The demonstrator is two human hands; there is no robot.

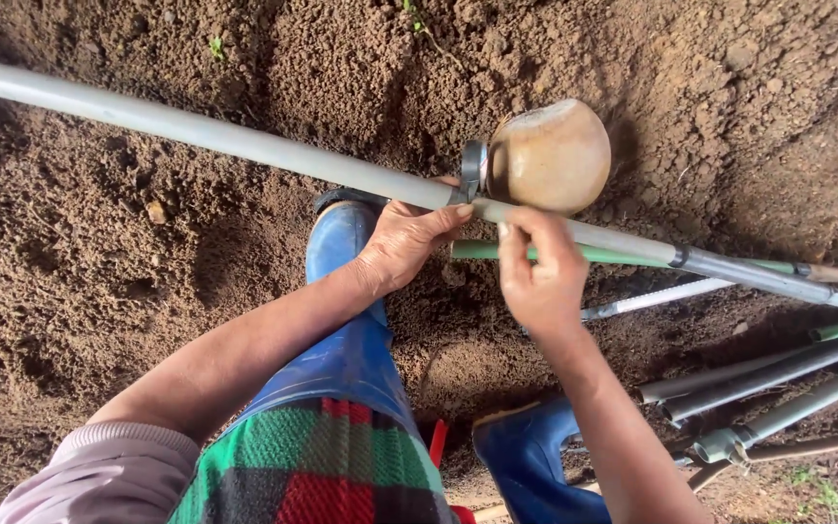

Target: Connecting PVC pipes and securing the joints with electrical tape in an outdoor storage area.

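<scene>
Hands meet at the middle of a long grey pipe point(244, 146) held across bare tilled soil point(80, 252). The left hand point(404, 243) curls closed under the pipe beside a metal clamp point(472, 170); the right hand point(540, 277) pinches the pipe from below, fingers point(521, 233) closed on it. At twelve o'clock from the hands, a round tan float-like ball point(550, 155) sits touching the clamp. The ball looks already mounted; whether the clamp is tight cannot be told. Blue rubber boots point(346, 291) stand at six o'clock, and spare pipes point(768, 378) lie at four o'clock.

Place: farm plot | tilled soil point(99, 252) | irrigation pipes point(768, 378)
</scene>
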